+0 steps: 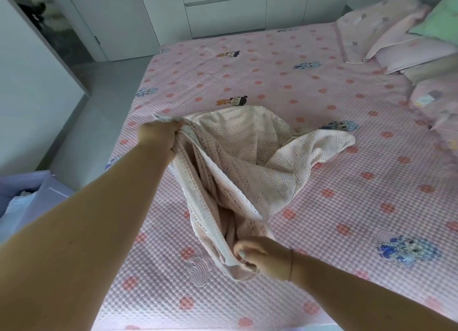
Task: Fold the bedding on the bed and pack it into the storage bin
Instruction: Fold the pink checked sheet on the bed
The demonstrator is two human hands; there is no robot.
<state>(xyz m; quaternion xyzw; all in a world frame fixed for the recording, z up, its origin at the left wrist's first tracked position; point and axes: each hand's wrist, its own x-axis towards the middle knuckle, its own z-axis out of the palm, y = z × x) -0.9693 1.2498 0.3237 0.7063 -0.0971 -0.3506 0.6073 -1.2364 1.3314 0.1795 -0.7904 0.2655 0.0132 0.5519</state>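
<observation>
- Centrally, the checked beige bedding (238,162) lies bunched on the bed (322,182), stretched between both hands along its near-left edge.
- The left hand (158,137) is extended forward over the left part of the bed; its fingers (173,128) are clenched round a gathered corner of the bedding, which sticks out just beyond the fist.
- The right hand (262,259) sits close to the near edge of the bed; its fingers (241,250) are curled and grasp the other end of the same edge, with folds of cloth passing under the palm.
- Between the two hands the bedding hangs in loose vertical folds with a white hem band facing the camera.
- The remainder of the bedding spreads to the right and rests on the pink dotted bedspread, one flap reaching toward a blue cartoon print.
- A thin bracelet (290,263) circles the right wrist.
- The purple storage bin (37,189) stands on the floor at the left of the bed, apart from both hands; part of its interior is visible.
- Pillows (406,48) are stacked at the far right end of the bed, well apart from the bedding.
</observation>
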